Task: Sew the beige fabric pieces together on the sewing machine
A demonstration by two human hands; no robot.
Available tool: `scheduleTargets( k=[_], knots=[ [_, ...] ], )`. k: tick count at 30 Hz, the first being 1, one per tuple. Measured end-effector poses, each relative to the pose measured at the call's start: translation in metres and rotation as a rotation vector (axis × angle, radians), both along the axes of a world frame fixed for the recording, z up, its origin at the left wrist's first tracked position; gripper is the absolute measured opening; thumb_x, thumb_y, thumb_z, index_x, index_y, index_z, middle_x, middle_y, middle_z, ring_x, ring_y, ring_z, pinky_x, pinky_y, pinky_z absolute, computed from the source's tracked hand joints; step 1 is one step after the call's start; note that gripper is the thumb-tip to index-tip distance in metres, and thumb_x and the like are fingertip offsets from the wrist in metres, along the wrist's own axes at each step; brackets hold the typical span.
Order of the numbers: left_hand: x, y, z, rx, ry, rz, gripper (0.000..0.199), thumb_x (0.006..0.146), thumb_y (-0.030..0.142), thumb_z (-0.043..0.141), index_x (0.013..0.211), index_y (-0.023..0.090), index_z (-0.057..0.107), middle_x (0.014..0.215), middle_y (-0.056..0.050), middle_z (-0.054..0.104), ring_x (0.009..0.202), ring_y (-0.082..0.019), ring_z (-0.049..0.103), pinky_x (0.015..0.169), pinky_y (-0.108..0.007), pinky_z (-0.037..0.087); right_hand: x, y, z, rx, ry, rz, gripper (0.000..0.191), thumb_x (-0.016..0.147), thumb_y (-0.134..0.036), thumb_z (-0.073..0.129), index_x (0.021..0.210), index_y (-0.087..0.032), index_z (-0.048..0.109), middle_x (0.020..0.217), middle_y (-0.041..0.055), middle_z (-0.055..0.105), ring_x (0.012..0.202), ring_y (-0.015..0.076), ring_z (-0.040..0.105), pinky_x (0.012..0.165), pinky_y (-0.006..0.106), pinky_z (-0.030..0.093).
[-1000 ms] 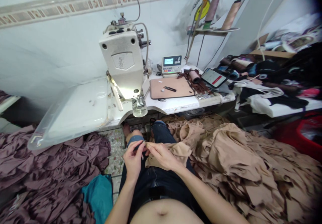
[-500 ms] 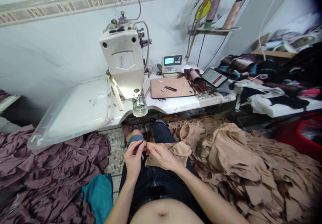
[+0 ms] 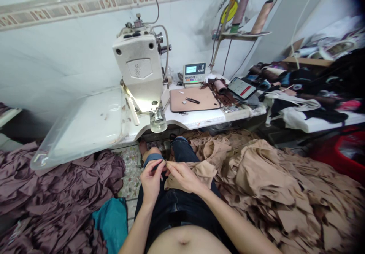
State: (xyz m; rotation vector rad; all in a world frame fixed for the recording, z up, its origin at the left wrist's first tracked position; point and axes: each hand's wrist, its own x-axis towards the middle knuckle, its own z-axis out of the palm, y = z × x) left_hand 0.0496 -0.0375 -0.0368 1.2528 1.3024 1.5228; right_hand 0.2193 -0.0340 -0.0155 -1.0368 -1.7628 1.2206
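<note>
Tan stretch fabric lies gathered over your lap, its edge pinched firmly in the fingertips of your right hand. Your left hand is curled nearly closed, its fingertips meeting the right's just above a dark blue band at your knee; whatever it pinches is too fine to tell. A deep heap of tan pieces spreads across the floor to your right, and mauve cloth is piled to your left beside a teal cloth, with speckled terrazzo showing between. Ahead, a white worktop carries a sewing machine head, a tan pad with small snips, and a phone, against a pale wall with thread cones shelved above.
</note>
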Motion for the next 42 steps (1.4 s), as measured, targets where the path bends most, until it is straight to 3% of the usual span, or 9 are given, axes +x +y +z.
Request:
scheduleTargets(
  k=[14, 20, 22, 25, 27, 30, 34, 38, 42],
  knots=[
    [-0.005, 0.002, -0.004, 0.021, 0.004, -0.038, 0.019, 0.088, 0.035, 0.087, 0.097, 0.019, 0.086, 0.098, -0.007, 0.078, 0.056, -0.009, 0.064, 0.043, -0.017, 0.049, 0.007, 0.007, 0.005, 0.046, -0.079, 0.066, 0.038, 0.115, -0.036, 0.04, 0.087, -0.021, 0.061, 0.088, 0.0032, 0.074, 0.081, 0.0207, 0.07, 0.077, 0.029, 0.049],
    [-0.008, 0.001, -0.004, 0.03, 0.05, -0.068, 0.018, 0.091, 0.035, 0.084, 0.1, 0.02, 0.087, 0.102, -0.008, 0.079, 0.056, -0.009, 0.064, 0.043, -0.019, 0.049, 0.007, 0.01, 0.006, -0.023, 0.008, 0.076, 0.045, 0.115, -0.049, 0.04, 0.089, -0.021, 0.064, 0.091, 0.0045, 0.076, 0.086, 0.0222, 0.073, 0.083, 0.032, 0.055],
    [-0.009, 0.001, -0.005, 0.047, 0.099, -0.081, 0.017, 0.092, 0.035, 0.083, 0.1, 0.021, 0.087, 0.104, -0.009, 0.08, 0.068, -0.015, 0.072, 0.05, -0.022, 0.055, 0.008, 0.011, 0.005, -0.065, 0.066, 0.086, 0.05, 0.114, -0.056, 0.04, 0.091, -0.021, 0.066, 0.093, 0.0056, 0.077, 0.089, 0.0228, 0.073, 0.085, 0.033, 0.056],
    [-0.011, 0.0, -0.004, 0.105, 0.192, -0.09, 0.013, 0.094, 0.034, 0.082, 0.099, 0.023, 0.087, 0.105, -0.011, 0.082, 0.094, -0.024, 0.078, 0.072, -0.031, 0.066, 0.011, 0.012, -0.002, -0.131, 0.138, 0.094, 0.056, 0.111, -0.066, 0.043, 0.095, -0.019, 0.071, 0.094, 0.0068, 0.078, 0.09, 0.0228, 0.073, 0.083, 0.032, 0.057],
    [-0.011, 0.0, -0.001, 0.148, 0.245, -0.094, 0.012, 0.096, 0.033, 0.08, 0.098, 0.024, 0.087, 0.104, -0.01, 0.083, 0.098, -0.026, 0.079, 0.085, -0.037, 0.066, 0.012, 0.013, -0.009, -0.205, 0.206, 0.074, 0.062, 0.108, -0.071, 0.045, 0.099, -0.018, 0.075, 0.092, 0.0079, 0.079, 0.085, 0.022, 0.073, 0.077, 0.031, 0.056],
    [-0.008, -0.002, 0.006, 0.214, 0.315, -0.125, 0.011, 0.099, 0.03, 0.076, 0.101, 0.026, 0.086, 0.103, -0.009, 0.083, 0.099, -0.026, 0.079, 0.093, -0.043, 0.065, 0.008, 0.013, -0.019, -0.321, 0.316, -0.001, 0.07, 0.105, -0.075, 0.048, 0.098, -0.014, 0.081, 0.085, 0.0097, 0.081, 0.075, 0.0201, 0.072, 0.069, 0.029, 0.054],
    [-0.004, -0.004, 0.014, 0.299, 0.414, -0.195, 0.014, 0.1, 0.023, 0.072, 0.108, 0.027, 0.084, 0.107, -0.008, 0.083, 0.104, -0.027, 0.078, 0.097, -0.046, 0.063, -0.001, 0.015, -0.027, -0.357, 0.353, -0.138, 0.065, 0.097, -0.073, 0.064, 0.079, -0.014, 0.082, 0.071, 0.0082, 0.08, 0.061, 0.0172, 0.067, 0.061, 0.028, 0.051],
    [-0.003, -0.002, 0.016, 0.268, 0.455, -0.181, 0.011, 0.1, 0.025, 0.073, 0.108, 0.025, 0.081, 0.106, -0.009, 0.082, 0.098, -0.025, 0.078, 0.08, -0.036, 0.064, 0.008, 0.027, -0.03, -0.334, 0.354, -0.243, 0.063, 0.092, -0.075, 0.069, 0.078, -0.015, 0.081, 0.07, 0.0094, 0.08, 0.061, 0.019, 0.069, 0.059, 0.029, 0.051],
    [-0.01, 0.005, 0.021, 0.316, 0.504, -0.093, 0.012, 0.1, 0.022, 0.074, 0.111, 0.024, 0.075, 0.107, -0.008, 0.081, 0.099, -0.022, 0.078, 0.068, -0.026, 0.061, 0.032, 0.04, -0.027, -0.306, 0.473, -0.623, 0.064, 0.089, -0.076, 0.07, 0.091, -0.014, 0.082, 0.085, 0.0154, 0.083, 0.065, 0.0211, 0.071, 0.054, 0.029, 0.046]
  ],
)
